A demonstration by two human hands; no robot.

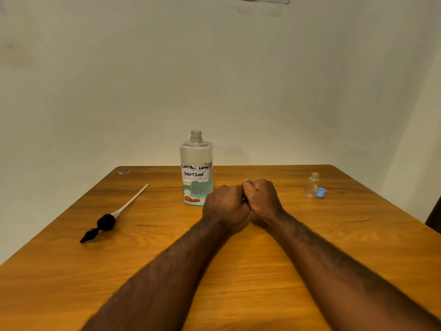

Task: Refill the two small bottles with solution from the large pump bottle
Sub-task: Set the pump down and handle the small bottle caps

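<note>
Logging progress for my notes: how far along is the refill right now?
Done: the black pump head with white tube lies on the wooden table; the large clear labelled bottle stands open; the small clear bottle is uncapped, apparently empty, blue cap beside it. In hand: left hand and right hand clench something hidden. Left: seemingly all filling, capping.

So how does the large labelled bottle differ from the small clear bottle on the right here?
The large clear plastic bottle with the handwritten label stands at the table's middle, part-filled with bluish liquid; the small clear bottle stands far right and looks empty. The large one's black pump head with its white tube lies well away to its left; the small one's blue cap sits right beside it. Both stand upright, uncapped.
</note>
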